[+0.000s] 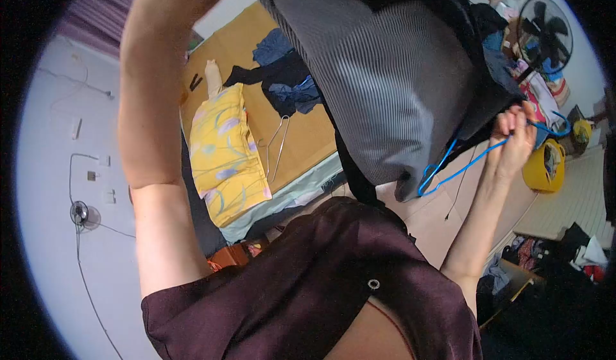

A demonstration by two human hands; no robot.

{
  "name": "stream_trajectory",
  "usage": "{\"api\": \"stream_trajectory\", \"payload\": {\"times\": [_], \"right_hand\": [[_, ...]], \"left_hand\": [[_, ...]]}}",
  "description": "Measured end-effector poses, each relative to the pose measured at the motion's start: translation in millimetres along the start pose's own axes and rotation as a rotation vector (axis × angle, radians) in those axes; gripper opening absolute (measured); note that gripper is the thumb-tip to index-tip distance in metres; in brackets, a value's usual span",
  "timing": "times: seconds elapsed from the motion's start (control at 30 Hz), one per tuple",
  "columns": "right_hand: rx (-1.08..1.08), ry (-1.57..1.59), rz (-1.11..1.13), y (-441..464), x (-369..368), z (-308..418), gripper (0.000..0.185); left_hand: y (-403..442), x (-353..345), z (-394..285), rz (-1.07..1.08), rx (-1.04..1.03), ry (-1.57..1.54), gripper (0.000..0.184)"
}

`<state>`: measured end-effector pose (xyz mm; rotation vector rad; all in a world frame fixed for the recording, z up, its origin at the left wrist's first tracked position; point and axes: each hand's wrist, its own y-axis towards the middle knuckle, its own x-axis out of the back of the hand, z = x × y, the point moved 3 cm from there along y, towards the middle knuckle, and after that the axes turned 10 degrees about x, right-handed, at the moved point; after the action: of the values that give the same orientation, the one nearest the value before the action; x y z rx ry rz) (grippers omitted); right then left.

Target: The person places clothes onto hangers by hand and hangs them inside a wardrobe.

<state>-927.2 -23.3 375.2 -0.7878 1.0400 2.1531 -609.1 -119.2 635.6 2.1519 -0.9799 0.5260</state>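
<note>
Right of the bed [311, 145], the right hand [513, 140] curls its fingers around a blue hanger [471, 166], whose end meets a grey garment [382, 81] bearing fine stripes, hanging before the bed's right part. The left hand's grip, out of frame, cannot be told.
</note>
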Motion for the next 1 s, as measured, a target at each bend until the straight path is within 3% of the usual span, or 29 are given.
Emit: {"api": "stream_trajectory", "payload": {"times": [0.07,0.13,0.17,0.23,0.27,0.3,0.37,0.43,0.5,0.57,0.63,0.7,0.73,0.77,0.8,0.83,0.9,1.0], "right_hand": [[0.083,-0.017,-0.018,7.4,-23.7,2.5,0.017],[0.131,-0.036,0.082,9.6,-45.1,-5.8,0.017],[0.142,-0.059,0.125,8.0,-57.8,-11.1,0.017],[0.161,-0.236,0.055,-4.3,-83.4,-22.5,0.015],[0.184,-0.352,0.057,-13.0,-102.1,-32.2,0.012],[0.197,-0.381,0.144,-20.3,-109.9,-43.5,0.013],[0.165,-0.392,0.273,-34.3,-130.2,-63.6,0.013],[0.157,-0.419,0.378,-43.9,-152.2,-82.4,0.013],[0.073,-0.496,0.405,-51.3,-179.9,-102.6,0.016],[-0.112,-0.500,0.512,-52.5,-200.8,-129.1,0.017],[-0.274,-0.489,0.671,-52.6,-216.7,-161.2,0.019],[-0.564,-0.399,0.620,-55.0,-232.9,-192.2,0.020],[-0.689,-0.327,0.607,-55.3,-234.6,-209.6,0.020],[-0.807,-0.294,0.613,-54.5,-236.5,-224.1,0.021],[-0.929,-0.237,0.620,-51.0,-233.9,-239.3,0.022],[-1.056,-0.180,0.626,-48.6,-228.7,-251.8,0.023],[-1.135,-0.176,0.602,-48.5,-223.6,-267.5,0.029],[-1.278,-0.102,0.708,-36.6,-192.0,-293.3,0.028]], "left_hand": [[-22.0,13.4,27.1,0.226,0.279,-0.324,0.021],[-58.6,5.3,72.8,0.165,0.255,0.044,0.041],[-71.5,-5.8,89.2,0.186,0.275,-0.088,0.051],[-101.3,-33.0,116.3,0.215,0.321,-0.049,0.060],[-118.6,-46.3,133.7,0.290,0.456,-0.059,0.062],[-142.8,-69.9,160.3,0.318,0.598,-0.211,0.067],[-190.3,-111.8,195.3,0.342,0.695,-0.739,0.077],[-205.4,-124.3,190.7,0.335,0.912,-1.080,0.071],[-229.4,-133.7,206.9,0.308,0.917,-1.270,0.050],[-237.6,-122.1,212.2,0.493,1.100,-0.828,0.047],[-239.0,-103.8,215.8,0.461,0.979,-0.739,0.036],[-251.7,-79.7,225.2,0.210,1.225,-0.863,0.038],[-264.1,-76.2,233.2,-0.207,1.348,-1.116,0.046],[-269.8,-62.9,239.4,-0.601,1.281,-1.219,0.051],[-269.1,-44.2,247.3,-0.756,1.196,-1.354,0.047],[-287.5,-28.2,260.2,-0.724,1.148,-1.403,0.039],[-309.1,-15.1,276.9,-0.900,1.007,-1.496,0.041],[-344.2,-9.7,283.7,-1.182,1.082,-1.483,0.046]]}}
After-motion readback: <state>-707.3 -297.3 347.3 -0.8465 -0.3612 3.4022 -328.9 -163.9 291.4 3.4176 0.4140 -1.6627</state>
